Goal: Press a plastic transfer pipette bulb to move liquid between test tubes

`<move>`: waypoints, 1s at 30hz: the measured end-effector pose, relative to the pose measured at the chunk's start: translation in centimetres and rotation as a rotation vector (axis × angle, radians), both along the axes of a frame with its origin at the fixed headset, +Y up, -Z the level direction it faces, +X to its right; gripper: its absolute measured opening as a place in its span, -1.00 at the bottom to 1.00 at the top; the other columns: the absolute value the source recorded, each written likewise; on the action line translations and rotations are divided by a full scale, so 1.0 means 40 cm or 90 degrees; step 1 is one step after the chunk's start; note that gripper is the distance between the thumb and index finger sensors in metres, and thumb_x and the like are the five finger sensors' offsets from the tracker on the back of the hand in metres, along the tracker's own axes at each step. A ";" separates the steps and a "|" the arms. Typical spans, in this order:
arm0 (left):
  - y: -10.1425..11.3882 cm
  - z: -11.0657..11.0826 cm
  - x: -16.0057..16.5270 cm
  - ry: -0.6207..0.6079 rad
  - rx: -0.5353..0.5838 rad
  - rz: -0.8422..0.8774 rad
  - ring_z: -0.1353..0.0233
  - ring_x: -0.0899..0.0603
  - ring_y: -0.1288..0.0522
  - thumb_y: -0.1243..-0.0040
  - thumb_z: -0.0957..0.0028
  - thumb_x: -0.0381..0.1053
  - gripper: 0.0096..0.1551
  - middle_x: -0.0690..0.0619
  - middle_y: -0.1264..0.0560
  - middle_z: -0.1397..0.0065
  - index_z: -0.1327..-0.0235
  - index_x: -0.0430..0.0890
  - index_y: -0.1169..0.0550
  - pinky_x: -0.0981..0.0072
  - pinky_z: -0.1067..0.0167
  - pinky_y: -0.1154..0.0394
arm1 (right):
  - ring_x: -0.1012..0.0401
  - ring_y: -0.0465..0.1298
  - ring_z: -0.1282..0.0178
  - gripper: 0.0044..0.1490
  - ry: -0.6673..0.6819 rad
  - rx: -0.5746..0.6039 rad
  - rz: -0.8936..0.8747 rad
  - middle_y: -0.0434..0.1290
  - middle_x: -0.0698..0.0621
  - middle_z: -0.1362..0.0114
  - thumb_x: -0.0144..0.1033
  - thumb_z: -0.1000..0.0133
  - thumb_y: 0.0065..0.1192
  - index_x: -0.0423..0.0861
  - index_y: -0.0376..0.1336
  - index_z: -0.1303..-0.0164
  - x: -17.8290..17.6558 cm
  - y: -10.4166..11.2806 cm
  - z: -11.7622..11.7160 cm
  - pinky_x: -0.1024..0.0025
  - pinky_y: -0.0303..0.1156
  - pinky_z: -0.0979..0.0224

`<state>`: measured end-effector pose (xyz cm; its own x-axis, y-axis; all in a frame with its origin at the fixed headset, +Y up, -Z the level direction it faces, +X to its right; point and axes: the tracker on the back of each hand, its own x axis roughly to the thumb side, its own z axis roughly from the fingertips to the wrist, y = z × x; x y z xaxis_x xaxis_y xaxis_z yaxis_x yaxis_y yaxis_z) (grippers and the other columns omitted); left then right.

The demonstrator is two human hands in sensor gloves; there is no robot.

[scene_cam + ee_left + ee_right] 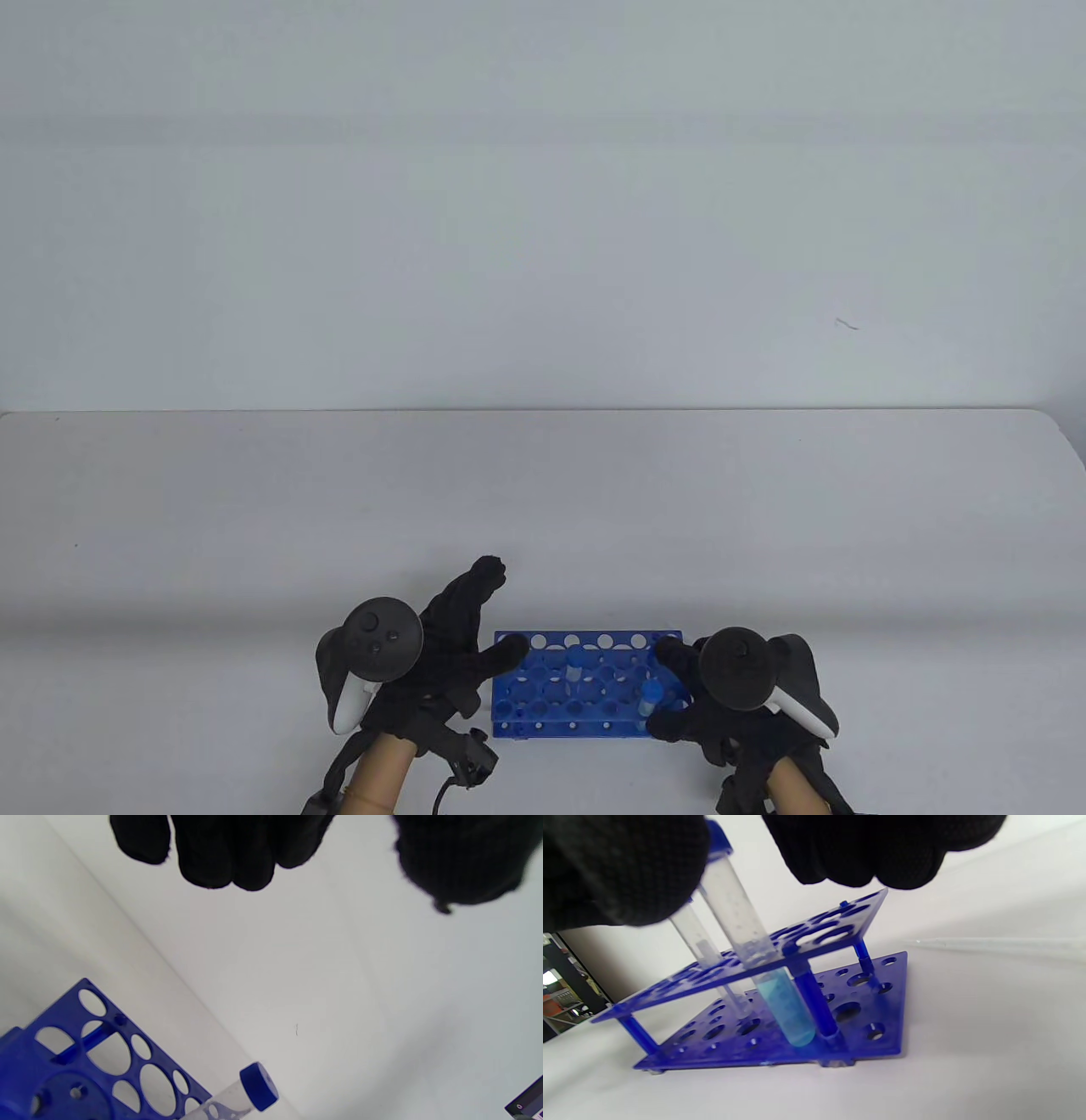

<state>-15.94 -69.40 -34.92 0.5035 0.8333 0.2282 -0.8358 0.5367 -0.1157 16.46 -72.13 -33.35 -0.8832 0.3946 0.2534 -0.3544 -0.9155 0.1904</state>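
Observation:
A blue tube rack (543, 705) stands near the table's front edge. A blue-capped tube (651, 698) with blue liquid (785, 1010) stands at its right end, and a second, seemingly empty tube (574, 664) stands further in. My right hand (667, 689) curls round the capped tube's top, thumb in front and fingers behind, with a gap showing in the right wrist view (742, 866). My left hand (501, 608) is spread, its thumb resting on the rack's far left corner. A clear pipette (992, 944) lies on the table beside the rack, seen only in the right wrist view.
The white table (254, 526) stretches far behind the rack to a plain wall. In the left wrist view the rack (25, 1069) and a capped tube (258, 1086) show at the bottom left, and a dark object (526, 1105) at the bottom right corner.

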 end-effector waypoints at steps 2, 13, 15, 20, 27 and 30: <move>-0.001 -0.001 -0.003 0.001 -0.003 0.000 -0.68 -0.17 -0.18 -0.13 0.33 0.51 0.22 0.05 -0.16 -0.76 -0.64 0.11 -0.07 -0.18 -0.63 -0.15 | -0.07 0.36 -0.21 0.07 -0.002 0.014 0.005 0.38 -0.01 -0.16 0.11 0.29 0.44 -0.09 0.22 -0.43 -0.001 -0.006 0.000 -0.02 0.25 -0.28; -0.001 -0.002 -0.003 0.000 -0.010 -0.015 -0.68 -0.17 -0.18 -0.13 0.32 0.51 0.21 0.05 -0.16 -0.76 -0.64 0.11 -0.08 -0.19 -0.63 -0.15 | -0.04 0.38 -0.14 -0.20 -0.027 0.038 -0.012 0.42 0.05 0.00 0.12 0.29 0.43 0.14 0.37 -0.22 -0.003 -0.037 -0.011 -0.06 0.24 -0.27; -0.001 -0.002 -0.002 -0.001 -0.010 -0.019 -0.68 -0.17 -0.18 -0.13 0.32 0.51 0.21 0.05 -0.17 -0.76 -0.64 0.11 -0.08 -0.19 -0.63 -0.15 | -0.04 0.38 -0.13 -0.24 -0.031 0.044 -0.012 0.42 0.05 0.00 0.14 0.29 0.42 0.16 0.40 -0.17 -0.009 -0.043 -0.012 -0.07 0.24 -0.27; -0.001 -0.002 -0.002 0.001 -0.005 -0.030 -0.68 -0.17 -0.18 -0.13 0.32 0.51 0.21 0.05 -0.16 -0.76 -0.64 0.12 -0.08 -0.19 -0.63 -0.14 | -0.02 0.39 -0.11 -0.34 -0.041 0.068 -0.007 0.43 0.06 0.04 0.13 0.28 0.41 0.22 0.43 -0.06 -0.017 -0.052 -0.014 -0.06 0.25 -0.26; 0.058 0.035 0.043 0.019 0.103 -0.069 -0.70 -0.13 -0.14 -0.14 0.17 0.41 -0.02 0.11 -0.15 -0.77 -0.60 0.27 -0.16 -0.15 -0.67 -0.08 | -0.01 0.41 -0.10 -0.37 -0.049 0.064 -0.024 0.43 0.07 0.06 0.12 0.31 0.44 0.22 0.45 0.00 -0.015 -0.054 -0.017 -0.05 0.27 -0.25; 0.112 0.085 0.120 0.008 0.197 -0.157 -0.68 -0.06 -0.19 -0.13 0.08 0.34 -0.18 0.21 -0.21 -0.75 -0.53 0.38 -0.23 -0.06 -0.67 -0.13 | 0.00 0.41 -0.09 -0.37 -0.050 0.063 -0.024 0.44 0.08 0.06 0.12 0.31 0.44 0.23 0.44 0.00 -0.015 -0.053 -0.017 -0.04 0.27 -0.25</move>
<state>-11.13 -64.92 -31.52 0.6844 0.5795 0.4425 -0.6776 0.7296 0.0925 15.87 -74.25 -34.02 -0.8870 0.4040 0.2234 -0.3987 -0.9144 0.0704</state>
